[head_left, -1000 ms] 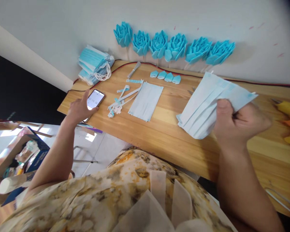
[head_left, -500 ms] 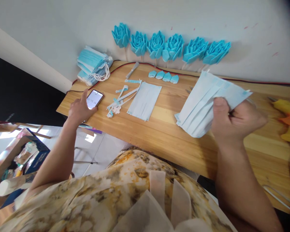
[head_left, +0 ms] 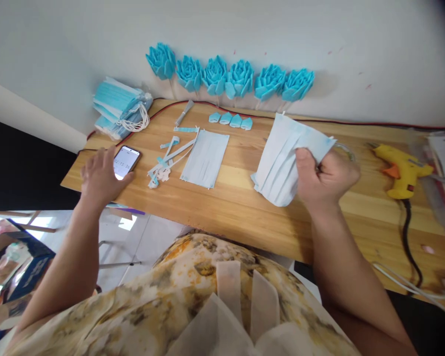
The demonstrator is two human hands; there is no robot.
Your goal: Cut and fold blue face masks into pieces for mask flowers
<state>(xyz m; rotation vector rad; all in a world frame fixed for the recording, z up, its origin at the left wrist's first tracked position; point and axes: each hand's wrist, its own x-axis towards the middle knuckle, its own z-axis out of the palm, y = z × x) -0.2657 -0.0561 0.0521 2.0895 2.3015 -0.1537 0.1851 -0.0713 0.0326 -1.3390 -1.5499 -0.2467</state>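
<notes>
My left hand (head_left: 102, 173) is at the left end of the table, fingers spread beside a phone (head_left: 127, 162) that lies face up with a timer on its screen. Its thumb is at the phone's lower edge. Above the table on the right, my right hand (head_left: 324, 175) is closed on pale blue pleated face masks (head_left: 282, 158) without ear loops, thumb in front. How many layers it grips I cannot tell. A flat mask sheet (head_left: 207, 158) lies mid-table, with cut strips (head_left: 165, 160) to its left and several small folded blue petals (head_left: 230, 119) behind it.
Several blue mask-fabric roses (head_left: 241, 76) on sticks stand along the wall. A stack of masks (head_left: 118, 101) sits at the back left, near a thin grey bundle (head_left: 184, 112). On the right lie a yellow glue gun (head_left: 402, 168) with its black cord and a white cable (head_left: 400, 282).
The view has turned to the right, bringing the whole glue gun into sight. My left hand's fingers have come down beside the phone. My right hand still grips the masks.
</notes>
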